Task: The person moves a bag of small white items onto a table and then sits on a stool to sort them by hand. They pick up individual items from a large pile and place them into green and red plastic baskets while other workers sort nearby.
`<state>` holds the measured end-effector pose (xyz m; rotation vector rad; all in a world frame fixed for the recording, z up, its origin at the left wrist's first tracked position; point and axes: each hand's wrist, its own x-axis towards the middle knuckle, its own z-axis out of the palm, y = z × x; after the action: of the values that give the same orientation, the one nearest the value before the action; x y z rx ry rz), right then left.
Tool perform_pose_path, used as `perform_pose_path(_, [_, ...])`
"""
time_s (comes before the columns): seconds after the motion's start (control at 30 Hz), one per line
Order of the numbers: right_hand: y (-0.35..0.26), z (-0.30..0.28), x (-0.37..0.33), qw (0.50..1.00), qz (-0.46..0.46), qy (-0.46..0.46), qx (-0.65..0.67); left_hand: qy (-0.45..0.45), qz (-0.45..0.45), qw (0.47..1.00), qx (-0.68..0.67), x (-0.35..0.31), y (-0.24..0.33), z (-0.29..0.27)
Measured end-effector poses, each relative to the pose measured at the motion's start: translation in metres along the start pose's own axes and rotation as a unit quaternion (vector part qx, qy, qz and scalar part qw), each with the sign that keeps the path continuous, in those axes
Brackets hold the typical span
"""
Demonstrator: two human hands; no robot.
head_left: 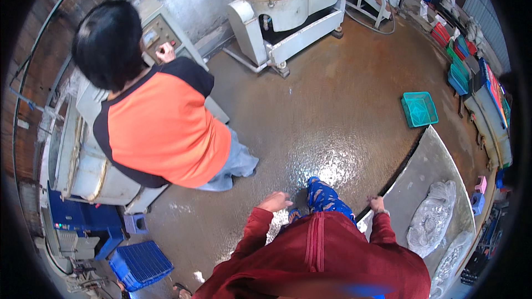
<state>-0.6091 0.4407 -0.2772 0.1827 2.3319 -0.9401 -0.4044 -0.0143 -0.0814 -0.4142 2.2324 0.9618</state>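
Worktop (398, 198), grey, smooth; landmark for all entries. Dark left edge runs from the wearer's side to a pointed far corner.

Right hand (376, 205): at the worktop's near left edge, fingers bent over it. Whether the grip is closed on the edge cannot be told.

Left hand (274, 202): in the air, left of the worktop and well apart from it. Grip loosely open, fingers partly spread, nothing seen in it.

Clear plastic bag (432, 218), crumpled, contents indistinct: lying on the worktop, toward its right edge. Second bag (451, 266), similar: at the worktop's near right end.

Blue crate (141, 266), ribbed: on the floor, far to the left of the worktop.

Two small stools, pink (481, 184) and pale blue (477, 203): right of the worktop, near its edge.

Turquoise basket (419, 109): on the floor just past the worktop's far corner; contact uncertain.

Floor (316, 99), brown, wet, shiny: broad walking room from the worktop's left edge across to the co-worker (163, 127), orange top, one hand at a control panel (159, 39).

Large pale machine (277, 5), on feet: beyond the worktop and to its left, floor between.

Stacked baskets (458, 69): beyond the worktop, along the right-hand wall.
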Motion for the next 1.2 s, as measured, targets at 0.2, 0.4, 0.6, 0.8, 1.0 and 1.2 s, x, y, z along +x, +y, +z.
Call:
perform_pose_path(0.2, [0.061,0.029,-0.023,0.988,0.09,0.008,-0.124,0.138,0.161,0.977,-0.008,0.103,0.067,-0.077])
perform_pose_path(0.4, [0.0,-0.003,0.06,0.975,0.144,0.06,0.158,0.161,0.179,0.967,0.079,0.211,0.141,-0.226])
perform_pose_path(0.6, [-0.229,-0.072,0.244,0.973,-0.115,0.184,0.082,0.333,0.081,0.939,0.007,0.292,0.153,-0.363])
perform_pose_path(0.8, [-0.518,-0.115,0.391,0.924,-0.313,0.216,-0.038,0.57,0.123,0.812,0.006,0.347,0.122,-0.468])
perform_pose_path(1.0, [-0.61,-0.102,0.565,0.843,-0.204,0.179,0.465,0.697,0.05,0.716,-0.009,0.43,0.038,-0.595])
perform_pose_path(1.2, [-0.512,-0.042,0.646,0.892,0.1,0.061,0.436,0.16,-0.095,0.976,0.115,0.603,-0.109,-0.683])
